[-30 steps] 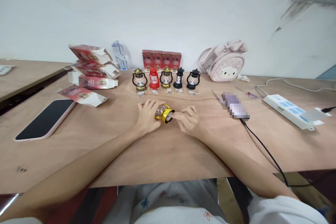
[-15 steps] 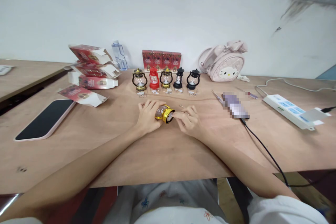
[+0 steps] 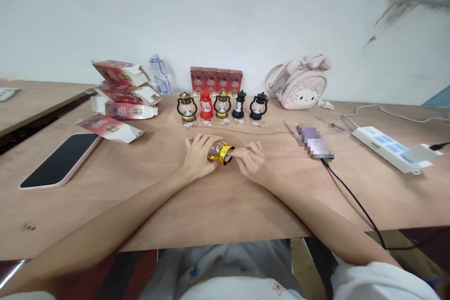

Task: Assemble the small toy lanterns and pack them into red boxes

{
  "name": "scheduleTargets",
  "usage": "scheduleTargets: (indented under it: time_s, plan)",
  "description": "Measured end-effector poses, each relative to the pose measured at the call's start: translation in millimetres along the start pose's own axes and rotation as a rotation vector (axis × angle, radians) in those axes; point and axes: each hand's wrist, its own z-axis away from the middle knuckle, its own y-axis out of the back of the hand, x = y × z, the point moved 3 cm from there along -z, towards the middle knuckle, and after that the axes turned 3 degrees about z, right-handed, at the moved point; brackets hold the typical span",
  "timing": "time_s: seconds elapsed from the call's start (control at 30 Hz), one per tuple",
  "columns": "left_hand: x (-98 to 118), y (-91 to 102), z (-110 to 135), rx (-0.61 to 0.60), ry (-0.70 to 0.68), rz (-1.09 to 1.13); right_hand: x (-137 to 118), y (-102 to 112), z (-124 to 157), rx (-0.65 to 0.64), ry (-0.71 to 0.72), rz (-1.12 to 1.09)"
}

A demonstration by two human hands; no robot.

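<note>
A small gold lantern (image 3: pixel 224 153) lies on its side near the middle of the table, its base turned toward the right. My left hand (image 3: pixel 199 153) is wrapped round its clear body. The fingers of my right hand (image 3: pixel 253 161) are pinched together at the open underside of the base; whatever they hold there is too small to make out. A thin metal piece (image 3: pixel 242 142) shows just above the right hand. Behind stand a red lantern (image 3: pixel 206 105), black lanterns (image 3: pixel 259 107) and bronze-gold lanterns (image 3: pixel 186 107), with small metal and white parts (image 3: pixel 207 123) laid before them.
Red boxes (image 3: pixel 216 82) stand against the wall; opened boxes (image 3: pixel 126 89) are piled at left by a water bottle (image 3: pixel 160 75). A phone (image 3: pixel 61 160) lies at left. At right are a pink bag (image 3: pixel 305 86), a cabled phone (image 3: pixel 315 141) and a power strip (image 3: pixel 386 148).
My right-hand fingers have shifted very slightly at the lantern's base. The left hand and the lantern stay in the same place.
</note>
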Motion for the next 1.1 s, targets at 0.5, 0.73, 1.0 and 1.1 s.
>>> scheduleTargets:
  time_s: [0.5, 0.73, 1.0, 1.1]
  plan:
    - [-3, -1.4, 0, 0.002, 0.020, 0.020, 8, -4, 3, -0.099, -0.161, -0.096]
    - [2, 0.9, 0, -0.011, -0.028, 0.013, 6, -3, 1, -0.099, -0.104, -0.035]
    - [1, 1.5, 2, -0.012, -0.053, -0.023, 7, -6, 5, -0.081, -0.286, -0.190]
    - [2, 2.0, 2, -0.016, -0.058, -0.015, 10, -6, 5, -0.047, -0.417, -0.264]
